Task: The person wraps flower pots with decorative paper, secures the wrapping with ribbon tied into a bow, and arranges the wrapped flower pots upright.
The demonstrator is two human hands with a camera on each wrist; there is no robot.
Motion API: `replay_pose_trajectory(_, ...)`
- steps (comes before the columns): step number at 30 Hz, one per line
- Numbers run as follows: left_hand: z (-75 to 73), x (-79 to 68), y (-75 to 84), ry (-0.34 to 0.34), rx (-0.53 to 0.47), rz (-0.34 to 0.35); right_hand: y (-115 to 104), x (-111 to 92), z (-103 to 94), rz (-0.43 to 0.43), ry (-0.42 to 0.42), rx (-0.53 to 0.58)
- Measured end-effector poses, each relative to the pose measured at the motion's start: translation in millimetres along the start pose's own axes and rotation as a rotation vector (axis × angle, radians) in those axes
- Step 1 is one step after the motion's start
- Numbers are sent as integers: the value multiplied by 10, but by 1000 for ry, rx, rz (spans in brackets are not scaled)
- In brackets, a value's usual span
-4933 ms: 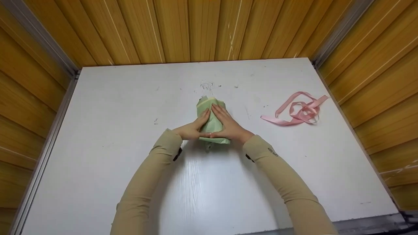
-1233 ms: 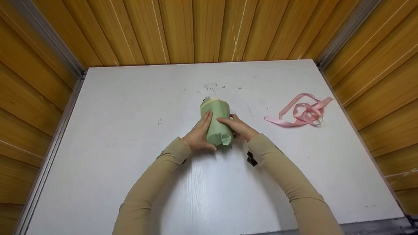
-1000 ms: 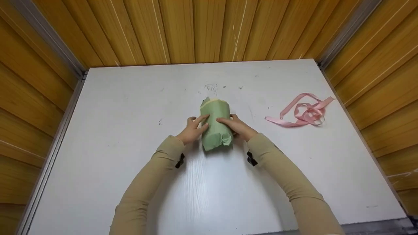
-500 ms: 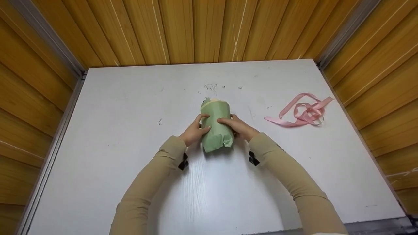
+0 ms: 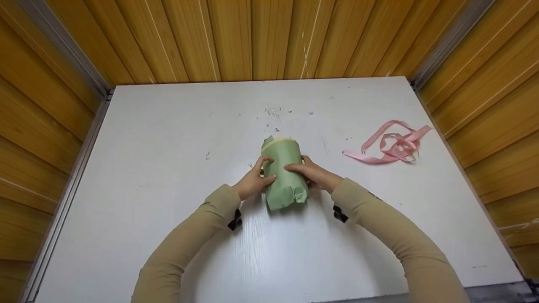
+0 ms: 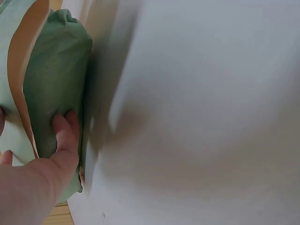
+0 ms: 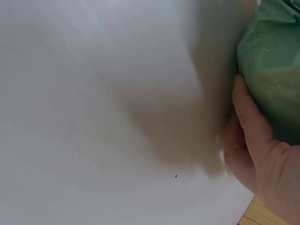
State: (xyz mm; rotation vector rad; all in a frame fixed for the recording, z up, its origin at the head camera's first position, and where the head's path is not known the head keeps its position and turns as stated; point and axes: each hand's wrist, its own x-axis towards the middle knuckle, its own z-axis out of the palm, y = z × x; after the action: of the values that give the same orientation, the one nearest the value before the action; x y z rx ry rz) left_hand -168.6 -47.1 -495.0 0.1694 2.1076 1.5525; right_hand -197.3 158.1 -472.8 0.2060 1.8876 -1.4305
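Observation:
A bundle wrapped in light green paper (image 5: 286, 160) lies on the white table in front of me, its near end crumpled and folded. What is inside the wrapping is hidden. My left hand (image 5: 252, 180) grips its left side, thumb on top and other fingers at the side. On the opposite side my right hand (image 5: 316, 174) holds it, thumb laid across the top and fingers curled round the flank. In the left wrist view a loose flap edge (image 6: 21, 79) of the paper stands away from the bundle beside the fingers. The right wrist view shows fingers (image 7: 253, 117) along the green paper.
A tangled pink ribbon (image 5: 396, 145) lies on the right part of the white table (image 5: 168, 134). Wood-patterned walls (image 5: 269, 38) enclose the table at the back and both sides.
Both hands have shifted from pressing on top to gripping the sides. The bundle's near end, earlier under the hands, now shows folded, and it has slid slightly towards me. The ribbon lies unchanged.

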Motion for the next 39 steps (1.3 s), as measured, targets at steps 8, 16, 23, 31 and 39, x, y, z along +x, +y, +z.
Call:
replay_pose_trajectory(8,54,-62,-41,-28,-11,46,76,-52,36,-13,8,-9)
replay_pose_trajectory(16,70,-65,-65,-22,34,24,91,-41,7,33,18,-92)
replay_pose_trajectory(23,106,-115,27,147,348,119,90,-39,-14,28,5,-106)
replay_pose_trajectory(31,154,-175,173,50,434,267,67,-49,-36,45,-4,-126)
replay_pose_trajectory(39,179,-155,164,-32,492,299,102,-14,-70,29,-43,-99)
